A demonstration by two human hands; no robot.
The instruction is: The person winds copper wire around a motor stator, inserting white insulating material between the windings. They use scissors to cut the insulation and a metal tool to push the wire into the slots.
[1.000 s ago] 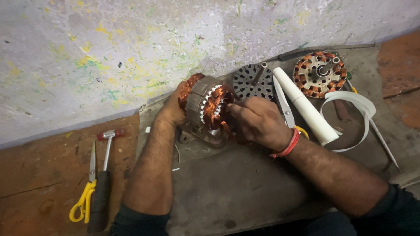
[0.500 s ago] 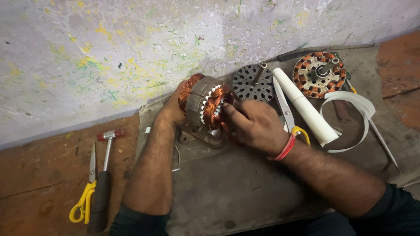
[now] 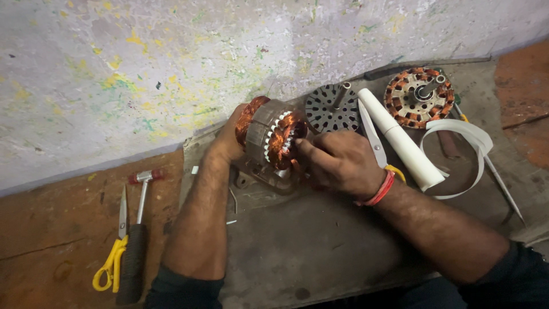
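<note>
Stator (image 3: 274, 140) clasped by left hand (image 3: 231, 137); right hand (image 3: 340, 163) fingertips touch its windings.

No packages, labels, signs or screens show anywhere in this view.
</note>
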